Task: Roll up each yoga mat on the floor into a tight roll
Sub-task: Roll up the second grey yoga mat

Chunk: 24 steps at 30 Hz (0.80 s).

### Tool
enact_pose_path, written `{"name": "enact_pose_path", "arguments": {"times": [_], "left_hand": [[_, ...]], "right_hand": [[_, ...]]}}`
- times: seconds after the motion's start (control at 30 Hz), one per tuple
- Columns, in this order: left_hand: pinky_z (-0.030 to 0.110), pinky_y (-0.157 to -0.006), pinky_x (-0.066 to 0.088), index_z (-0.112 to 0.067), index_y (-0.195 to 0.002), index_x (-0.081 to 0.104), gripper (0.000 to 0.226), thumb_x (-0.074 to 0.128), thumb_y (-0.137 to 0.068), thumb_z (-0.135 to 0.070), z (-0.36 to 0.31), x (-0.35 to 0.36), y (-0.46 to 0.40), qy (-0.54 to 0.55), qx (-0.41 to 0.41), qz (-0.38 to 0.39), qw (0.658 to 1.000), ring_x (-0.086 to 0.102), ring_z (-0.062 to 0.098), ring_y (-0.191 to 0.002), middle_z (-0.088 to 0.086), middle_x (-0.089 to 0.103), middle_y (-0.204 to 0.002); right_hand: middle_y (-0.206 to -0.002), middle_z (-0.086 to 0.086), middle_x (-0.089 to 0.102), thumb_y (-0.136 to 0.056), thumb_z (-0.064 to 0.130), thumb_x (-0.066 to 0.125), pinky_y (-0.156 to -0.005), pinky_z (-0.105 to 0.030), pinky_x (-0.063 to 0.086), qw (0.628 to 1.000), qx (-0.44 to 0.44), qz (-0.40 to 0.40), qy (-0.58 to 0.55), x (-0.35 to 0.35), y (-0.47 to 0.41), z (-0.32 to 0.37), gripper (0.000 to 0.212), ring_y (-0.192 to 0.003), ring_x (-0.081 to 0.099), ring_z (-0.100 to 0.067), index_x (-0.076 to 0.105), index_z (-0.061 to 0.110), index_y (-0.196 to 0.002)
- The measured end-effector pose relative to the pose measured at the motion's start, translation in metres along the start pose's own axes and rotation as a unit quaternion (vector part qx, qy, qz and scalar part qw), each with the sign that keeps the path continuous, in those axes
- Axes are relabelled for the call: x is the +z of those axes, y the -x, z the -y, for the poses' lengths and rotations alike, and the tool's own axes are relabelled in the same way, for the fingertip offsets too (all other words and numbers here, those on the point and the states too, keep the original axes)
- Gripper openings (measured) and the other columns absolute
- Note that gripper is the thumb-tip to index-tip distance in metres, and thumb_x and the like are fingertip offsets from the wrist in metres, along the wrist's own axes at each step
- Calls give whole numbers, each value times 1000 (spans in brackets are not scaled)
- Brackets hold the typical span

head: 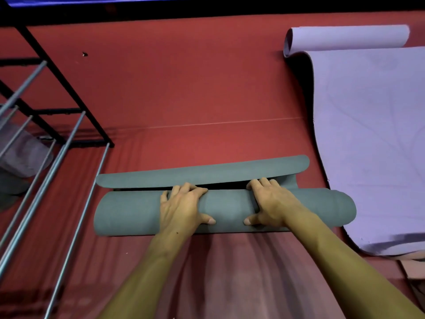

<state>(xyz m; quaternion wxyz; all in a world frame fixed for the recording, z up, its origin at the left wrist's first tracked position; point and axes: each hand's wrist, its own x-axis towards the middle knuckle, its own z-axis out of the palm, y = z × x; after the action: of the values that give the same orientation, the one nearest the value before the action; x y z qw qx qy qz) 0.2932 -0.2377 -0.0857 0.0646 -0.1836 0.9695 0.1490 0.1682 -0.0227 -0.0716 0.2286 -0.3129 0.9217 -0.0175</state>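
Two hands, left hand [184, 203] and right hand [271, 201], curl over the grey-green mat [128, 212], nearly rolled; pressing evenly should keep its last flap tight.

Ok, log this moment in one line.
green mat: nearly rolled | left hand, right hand: gripping roll | purple mat: mostly flat

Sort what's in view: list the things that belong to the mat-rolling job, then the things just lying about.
Job:
green mat, nearly rolled
left hand and right hand on it
purple mat, mostly flat

Lying about:
metal rack
grey cloth under it
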Motion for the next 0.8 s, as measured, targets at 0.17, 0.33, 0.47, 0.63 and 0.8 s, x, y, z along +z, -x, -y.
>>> {"name": "enact_pose_path", "arguments": {"times": [0.17,0.33,0.47,0.63,0.8], "left_hand": [[40,-109,36,-46,-140,55,82,71,-68,-81,3,3,3,-13,18,-72,997,44,16,-117,-16,45,-122],[46,-116,31,-38,-139,50,98,60,-55,-87,3,2,6,-15,28,-58,998,46,18,-126,-15,50,-127],[60,-119,25,-33,-148,45,126,78,-35,-78,-6,14,10,-94,-1,-65,993,40,30,-135,1,44,-146],[51,-115,34,-29,-142,53,118,86,-37,-75,-3,18,6,-100,-9,-124,987,49,28,-123,3,51,-130],[45,-109,40,-26,-132,60,109,84,-40,-80,3,14,-1,-88,0,-143,986,50,25,-122,-1,55,-130]], "right_hand": [[-136,-2,35,-75,68,77,-114,-43,38,1000,8,4,-22,-5,-7,-2,96,-125,35,-29,39,31,-155],[-139,0,42,-80,62,78,-111,-50,41,999,22,2,-35,-12,-11,2,86,-132,41,-27,40,30,-150],[-138,0,42,-83,59,77,-111,-46,40,998,30,-15,-47,-10,-9,2,73,-128,41,-28,44,29,-141],[-133,-1,38,-86,66,69,-108,-43,42,998,31,-48,-29,-8,-9,-1,73,-125,39,-27,45,34,-147],[-137,2,40,-58,82,70,-118,-47,31,997,13,-63,-32,5,-6,-4,107,-128,43,-25,36,35,-148]]}}
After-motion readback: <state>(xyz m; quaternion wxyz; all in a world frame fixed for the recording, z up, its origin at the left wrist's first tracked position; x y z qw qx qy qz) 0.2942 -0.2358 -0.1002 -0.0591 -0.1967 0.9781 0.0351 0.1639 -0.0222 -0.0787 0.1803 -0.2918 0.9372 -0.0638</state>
